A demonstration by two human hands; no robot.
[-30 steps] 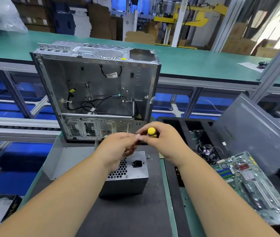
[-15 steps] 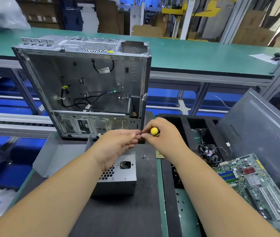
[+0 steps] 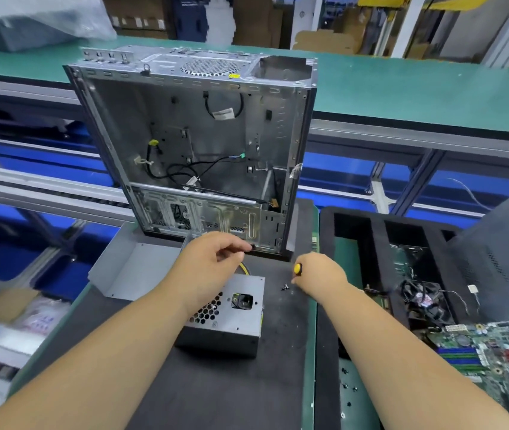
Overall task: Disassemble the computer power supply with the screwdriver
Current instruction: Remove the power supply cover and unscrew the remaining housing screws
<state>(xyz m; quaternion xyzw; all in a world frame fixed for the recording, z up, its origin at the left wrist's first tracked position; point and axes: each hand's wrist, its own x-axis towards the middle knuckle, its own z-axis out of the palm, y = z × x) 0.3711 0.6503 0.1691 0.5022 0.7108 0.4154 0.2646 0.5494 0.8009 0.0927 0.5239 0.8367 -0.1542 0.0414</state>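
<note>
Black bench mat (image 3: 216,392): power supply (image 3: 228,318) sits centre, under your left hand (image 3: 213,259), fingers curled, contents unclear. Right of it, your right hand (image 3: 318,274) grips the screwdriver (image 3: 297,269).

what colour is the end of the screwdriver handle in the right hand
Yellow: the screwdriver handle's end pokes out of the right hand, clearest in the head view.
</note>
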